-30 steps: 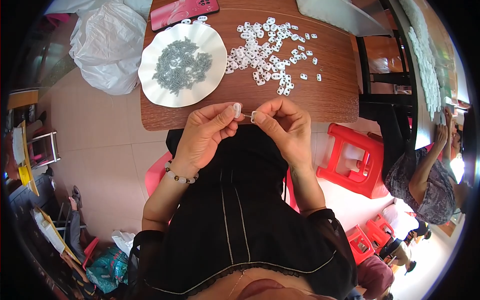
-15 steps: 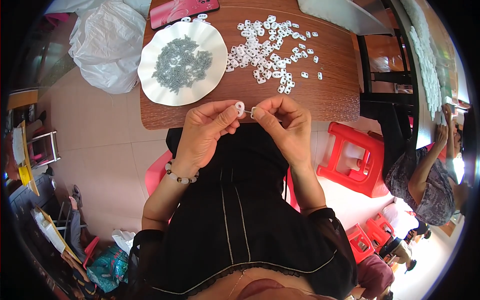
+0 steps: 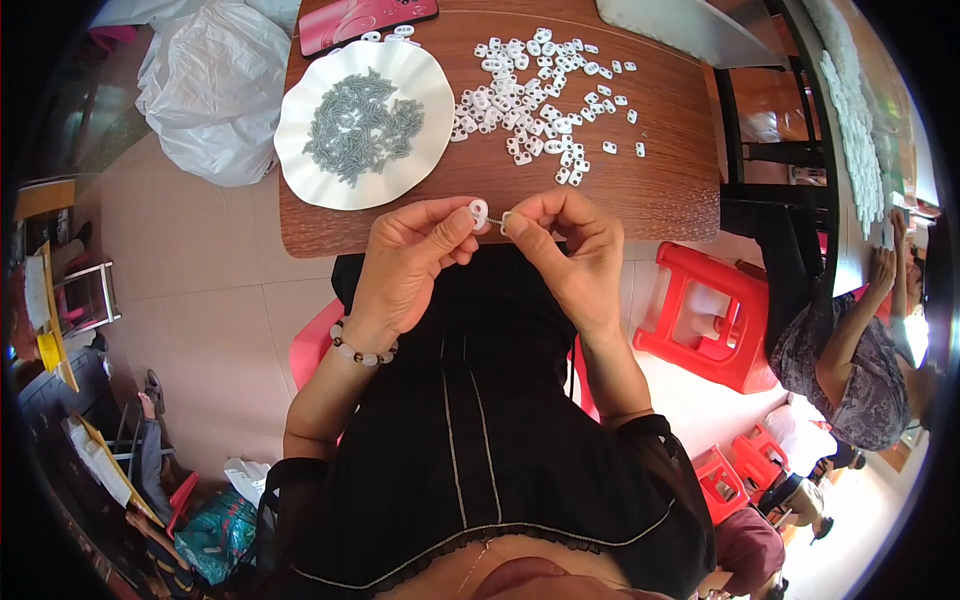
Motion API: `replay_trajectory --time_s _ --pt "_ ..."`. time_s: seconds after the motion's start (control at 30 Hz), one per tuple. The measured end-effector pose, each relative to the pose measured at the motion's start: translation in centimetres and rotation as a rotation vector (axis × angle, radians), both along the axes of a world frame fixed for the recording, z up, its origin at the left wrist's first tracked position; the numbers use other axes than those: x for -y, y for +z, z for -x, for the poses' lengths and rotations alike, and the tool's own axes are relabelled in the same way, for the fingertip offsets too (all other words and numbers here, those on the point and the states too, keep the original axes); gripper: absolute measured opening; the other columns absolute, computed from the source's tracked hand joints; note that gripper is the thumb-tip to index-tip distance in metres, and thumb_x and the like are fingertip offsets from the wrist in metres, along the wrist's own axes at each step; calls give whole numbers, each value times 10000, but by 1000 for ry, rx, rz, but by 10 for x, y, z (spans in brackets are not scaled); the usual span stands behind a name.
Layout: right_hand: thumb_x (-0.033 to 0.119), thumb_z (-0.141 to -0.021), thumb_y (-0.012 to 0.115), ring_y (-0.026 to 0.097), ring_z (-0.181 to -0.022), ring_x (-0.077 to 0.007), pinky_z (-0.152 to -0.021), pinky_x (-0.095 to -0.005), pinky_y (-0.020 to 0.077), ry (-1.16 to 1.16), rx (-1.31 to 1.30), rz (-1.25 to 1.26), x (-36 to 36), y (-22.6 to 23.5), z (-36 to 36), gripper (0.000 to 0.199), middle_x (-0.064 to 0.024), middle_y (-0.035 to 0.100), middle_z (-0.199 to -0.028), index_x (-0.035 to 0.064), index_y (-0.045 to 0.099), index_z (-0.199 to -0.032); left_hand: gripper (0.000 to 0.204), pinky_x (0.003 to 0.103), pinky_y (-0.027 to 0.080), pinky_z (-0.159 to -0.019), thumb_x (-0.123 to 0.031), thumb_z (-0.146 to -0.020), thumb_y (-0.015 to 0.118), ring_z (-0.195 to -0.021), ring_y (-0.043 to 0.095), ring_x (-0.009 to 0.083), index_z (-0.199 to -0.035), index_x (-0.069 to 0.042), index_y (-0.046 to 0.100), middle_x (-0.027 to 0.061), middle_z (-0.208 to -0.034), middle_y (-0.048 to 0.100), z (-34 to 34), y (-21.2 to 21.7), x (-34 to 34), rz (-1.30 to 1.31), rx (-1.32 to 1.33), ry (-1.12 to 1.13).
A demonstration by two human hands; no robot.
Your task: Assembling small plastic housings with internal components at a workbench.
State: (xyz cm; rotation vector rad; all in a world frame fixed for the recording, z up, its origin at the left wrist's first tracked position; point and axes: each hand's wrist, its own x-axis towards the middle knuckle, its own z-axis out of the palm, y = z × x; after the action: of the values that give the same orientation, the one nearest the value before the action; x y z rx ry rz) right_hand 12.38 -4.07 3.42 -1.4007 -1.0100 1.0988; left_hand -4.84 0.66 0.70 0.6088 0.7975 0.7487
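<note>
Just over the table's near edge, my left hand point(image 3: 415, 255) pinches a small white plastic piece with two holes point(image 3: 479, 212) between thumb and fingertips. Opposite it, my right hand point(image 3: 570, 250) has thumb and forefinger closed on another small white piece, mostly hidden by the fingertips. A thin grey metal spring point(image 3: 495, 222) bridges the gap between the two pieces. Beyond my left hand, many small grey springs point(image 3: 365, 125) lie in a white wavy-rimmed plate point(image 3: 430, 160). To the plate's right, many loose white two-hole pieces point(image 3: 510, 105) are scattered.
The brown wooden table point(image 3: 660, 190) carries a pink phone point(image 3: 365, 22) at its far left. A white plastic bag point(image 3: 215, 95) stands left of the table. A red stool point(image 3: 705, 315) is at the right, near another person point(image 3: 850, 370) working at another table.
Both hands hold nearly the same pose. The white piece in my left hand has shifted very slightly, and the spring stays between the two pieces.
</note>
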Motion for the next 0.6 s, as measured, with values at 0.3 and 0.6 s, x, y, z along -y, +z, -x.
replay_trajectory --time_s 0.3,0.6 --pt "56 -832 697 609 -724 -68 -694 -209 489 0 12 -3 1 4 -1 93 -25 662 -780 -17 645 -857 251 208 488 -665 -173 -890 670 -724 592 79 -1078 -5 673 62 -904 687 0 -3 0 52 55 -20" --pt "55 -829 694 625 -727 -77 -698 -218 502 6 82 -5 0 6 2 95 -39 670 -778 -23 646 -855 226 207 493 -657 -124 -873 685 -722 599 86 -1058 7 681 58 -891 687 -4 2 3 -46 -24 14"
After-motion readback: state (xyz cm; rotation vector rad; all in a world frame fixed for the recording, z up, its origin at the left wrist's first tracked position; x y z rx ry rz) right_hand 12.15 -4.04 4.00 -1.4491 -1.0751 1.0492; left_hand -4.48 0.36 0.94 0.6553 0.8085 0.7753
